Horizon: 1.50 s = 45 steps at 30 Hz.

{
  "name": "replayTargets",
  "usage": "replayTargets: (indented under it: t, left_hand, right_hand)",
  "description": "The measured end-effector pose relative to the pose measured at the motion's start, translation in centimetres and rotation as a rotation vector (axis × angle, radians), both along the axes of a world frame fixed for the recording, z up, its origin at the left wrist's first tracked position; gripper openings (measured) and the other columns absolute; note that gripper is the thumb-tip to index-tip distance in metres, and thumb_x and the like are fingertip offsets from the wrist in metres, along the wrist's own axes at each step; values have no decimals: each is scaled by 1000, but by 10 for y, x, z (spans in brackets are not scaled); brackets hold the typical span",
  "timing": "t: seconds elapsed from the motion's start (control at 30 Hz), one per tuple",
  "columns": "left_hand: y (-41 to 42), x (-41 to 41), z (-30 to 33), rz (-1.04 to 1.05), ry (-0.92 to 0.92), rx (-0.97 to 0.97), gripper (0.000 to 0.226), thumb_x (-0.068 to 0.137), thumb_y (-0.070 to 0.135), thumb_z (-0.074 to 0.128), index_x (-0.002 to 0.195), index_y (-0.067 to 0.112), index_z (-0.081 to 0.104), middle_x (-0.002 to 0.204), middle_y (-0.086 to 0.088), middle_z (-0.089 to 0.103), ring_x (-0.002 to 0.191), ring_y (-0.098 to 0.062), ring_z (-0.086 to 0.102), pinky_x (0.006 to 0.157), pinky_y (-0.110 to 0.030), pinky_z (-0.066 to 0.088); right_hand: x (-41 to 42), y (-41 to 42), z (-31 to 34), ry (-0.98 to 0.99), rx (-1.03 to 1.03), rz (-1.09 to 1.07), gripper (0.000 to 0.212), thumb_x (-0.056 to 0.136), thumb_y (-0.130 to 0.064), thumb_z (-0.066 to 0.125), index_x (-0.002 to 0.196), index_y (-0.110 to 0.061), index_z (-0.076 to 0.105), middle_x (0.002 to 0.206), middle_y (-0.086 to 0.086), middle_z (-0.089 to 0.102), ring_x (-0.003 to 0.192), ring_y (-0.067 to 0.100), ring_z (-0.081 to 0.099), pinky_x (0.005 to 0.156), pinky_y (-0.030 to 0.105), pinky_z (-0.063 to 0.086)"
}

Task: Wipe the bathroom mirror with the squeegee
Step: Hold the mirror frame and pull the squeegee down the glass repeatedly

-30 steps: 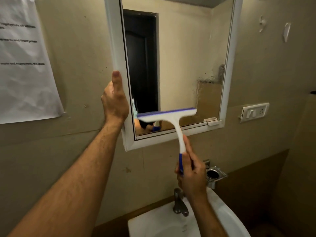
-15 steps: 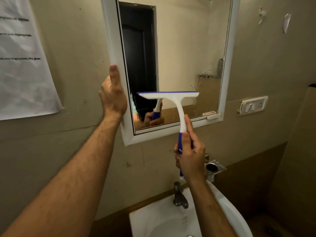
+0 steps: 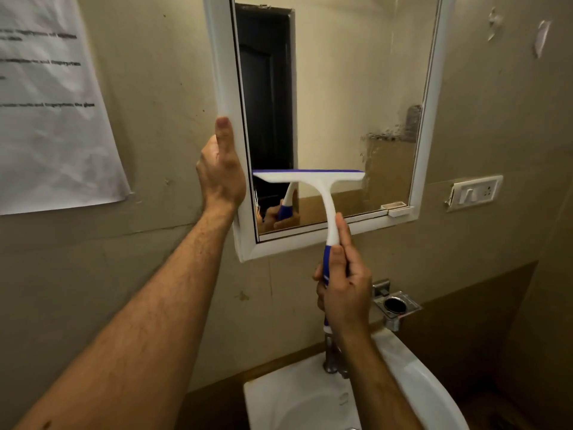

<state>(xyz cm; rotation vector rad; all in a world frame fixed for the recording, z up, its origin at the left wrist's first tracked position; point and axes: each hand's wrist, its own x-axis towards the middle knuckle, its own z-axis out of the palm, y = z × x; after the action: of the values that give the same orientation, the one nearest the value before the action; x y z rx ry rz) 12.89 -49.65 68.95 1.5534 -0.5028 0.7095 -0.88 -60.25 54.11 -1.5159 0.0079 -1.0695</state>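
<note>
Since the earlier frame the white-and-blue plastic squeegee (image 3: 313,187), held closed in the right hand (image 3: 342,287), has been raised to the white-framed mirror's (image 3: 350,97) lower glass while the left hand (image 3: 220,172) is clasped around the frame, so a firm downward pull is judged due next.

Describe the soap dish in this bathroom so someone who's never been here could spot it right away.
Start at the white-framed mirror and drop to the white sink below it. Just above the sink's right rim, fixed to the wall, sits the soap dish. It is a small square chrome holder with a dark round opening, shinier than the tap to its left.
</note>
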Motion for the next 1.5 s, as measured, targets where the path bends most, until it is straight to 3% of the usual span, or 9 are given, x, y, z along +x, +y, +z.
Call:
replayTargets:
  t: [0.17, 0.23, 0.33, 0.57, 0.77, 1.0, 1.17, 1.33, 1.5]
  left_hand:
    - [-1, 3, -3, 9, -8, 7, 49, 101, 53, 23, 62, 24, 32, 58, 7, 31, 48, -5, 28, 39, -9, 24]
    - [-2, 1, -2, 6, -11, -3, 48, 101, 52, 24, 62, 23, 31, 59, 6, 32, 49, -5, 29, 40, -9, 25]
    - [-2, 1, -2, 5, -12, -18, 49, 101, 51, 25, 62, 23, 29, 60, 5, 32, 51, -5, 30, 40, -9, 27]
    - [-1, 8, -4, 3, -10, -5, 51, 100, 54, 24, 61, 22, 31, 56, 6, 31, 46, -5, 27, 39, -12, 23]
    - [-2, 6, -4, 7, -21, -4, 50, 101, 53, 24, 61, 22, 29, 56, 6, 30, 47, -5, 27, 38, -10, 22]
    - [-2, 6, -4, 21, -5, -9, 51, 100, 55, 24, 61, 22, 29, 58, 6, 32, 49, -6, 29, 41, -13, 25]
    - [-4, 1, -2, 27, -18, 0, 50, 102, 50, 24, 60, 23, 28, 56, 7, 28, 42, -2, 26, 38, -9, 22]
    - [-2, 1, -3, 22, -16, -6, 51, 101, 51, 23, 63, 20, 32, 58, 5, 31, 48, -6, 29, 38, -10, 22]
    - [-2, 1, -3, 12, -5, -9, 54, 100, 56, 22, 73, 14, 42, 61, 2, 35, 54, -10, 34, 44, -15, 29]
  right_hand:
    - [2, 4, -33, -5, 30, -11, 38, 93, -44, 43, 126, -63, 46, 75, -4, 60, 53, 4, 47, 44, 18, 42]
    - [-2, 4, -53, 15, 22, -34, 35, 91, -57, 46, 126, -64, 46, 66, -1, 58, 53, 9, 47, 46, 22, 43]
    - [-4, 2, -61, 43, 11, -62, 54, 77, -80, 44, 128, -62, 45, 70, 0, 61, 56, 12, 48, 49, 27, 47]
    - [6, -6, -19, -4, -15, -35, 41, 88, -56, 48, 129, -60, 43, 85, -9, 62, 57, 5, 49, 48, 18, 43]
    - [1, -11, -47, -9, -43, -47, 37, 99, -36, 43, 130, -56, 47, 65, 0, 59, 55, 10, 48, 47, 23, 45]
    - [-3, -15, -43, 7, -51, -31, 40, 92, -42, 47, 130, -54, 47, 67, 0, 58, 56, 10, 47, 50, 20, 44]
    - [2, -15, -9, -7, -71, -5, 37, 95, -46, 42, 126, -67, 43, 107, 4, 57, 60, 8, 52, 50, 17, 44]
    - [-1, -13, -36, 4, -36, 5, 37, 97, -40, 44, 125, -64, 46, 68, -5, 59, 56, 10, 46, 49, 21, 43]
    - [-11, -13, -61, 51, -35, -16, 45, 83, -70, 48, 128, -61, 48, 68, 1, 59, 55, 8, 47, 50, 22, 44]
